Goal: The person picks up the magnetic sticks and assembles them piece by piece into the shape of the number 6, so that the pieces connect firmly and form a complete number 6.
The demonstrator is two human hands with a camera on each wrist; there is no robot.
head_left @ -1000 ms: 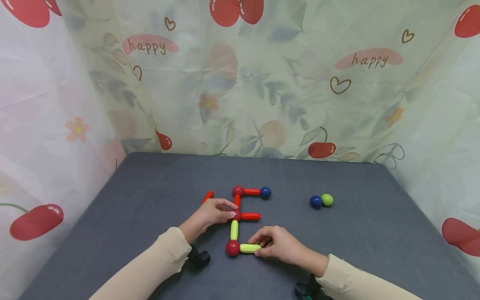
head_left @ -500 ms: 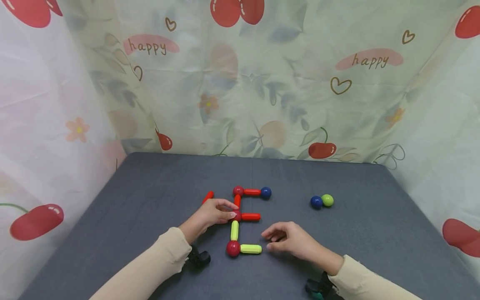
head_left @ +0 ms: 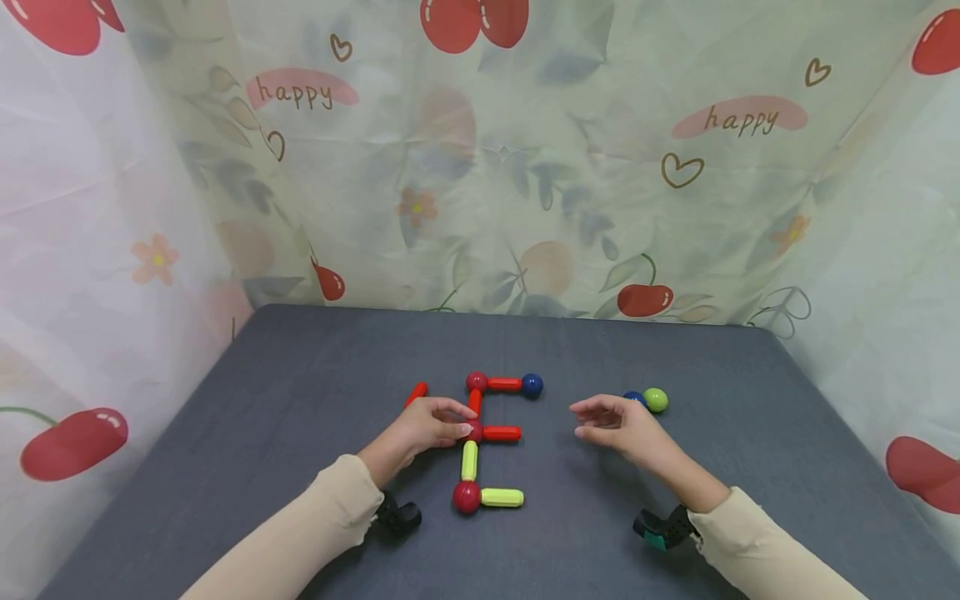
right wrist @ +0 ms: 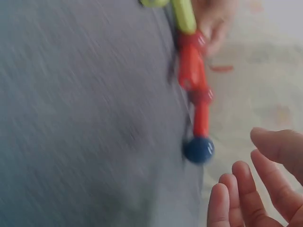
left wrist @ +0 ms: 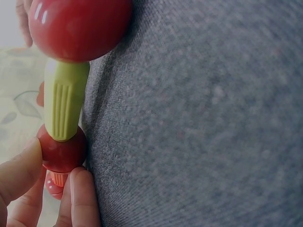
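Observation:
An E-shaped build of magnetic rods and balls lies on the dark table. My left hand (head_left: 427,429) pinches its middle red ball (left wrist: 64,149) between thumb and fingers. From that ball a red rod (head_left: 502,433) points right, and a yellow-green rod (left wrist: 65,101) runs down to the bottom red ball (head_left: 467,497). Another yellow-green rod (head_left: 502,497) extends right from there. At the top, a red ball (head_left: 477,382) and red rod (head_left: 504,384) end in a blue ball (right wrist: 199,150). My right hand (head_left: 626,429), fingers relaxed and holding nothing, hovers right of the build.
Behind my right hand sit a second blue ball (head_left: 634,397), partly hidden, and a yellow-green ball (head_left: 656,400), side by side. A loose red rod (head_left: 416,392) lies beyond my left hand. A printed curtain (head_left: 495,167) stands behind the table (head_left: 337,350).
My right hand has let go of the bottom yellow-green rod and moved right and away from me, toward the two loose balls. My left hand stays on the middle red ball.

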